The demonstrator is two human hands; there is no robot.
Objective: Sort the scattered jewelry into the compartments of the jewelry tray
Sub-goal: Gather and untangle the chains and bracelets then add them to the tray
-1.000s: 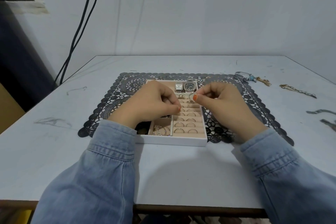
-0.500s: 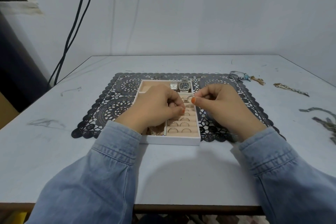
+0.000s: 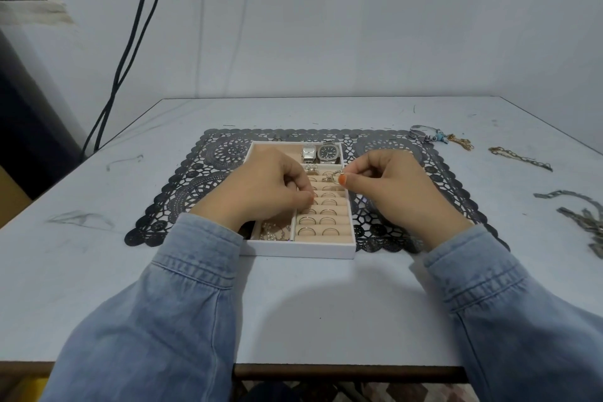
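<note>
The jewelry tray (image 3: 300, 251) sits on the table (image 3: 293, 303), right in front of the person, on a dark lace mat (image 3: 182, 192). Its near left box holds pearls (image 3: 274, 233). Its right side is a stack of soft rows (image 3: 323, 222) with rings stuck in them. The rows run side to side, one behind the other. The left hand (image 3: 264, 186) is curled over the middle of the tray, fingertips down by the rows. I cannot tell if it holds anything. The right hand (image 3: 391, 186) pinches a small ring (image 3: 330, 175) just above the far rows, so I think its slot is straight down. Two watches (image 3: 318, 153) sit behind. Loose chains (image 3: 518, 158) lie far right.
</note>
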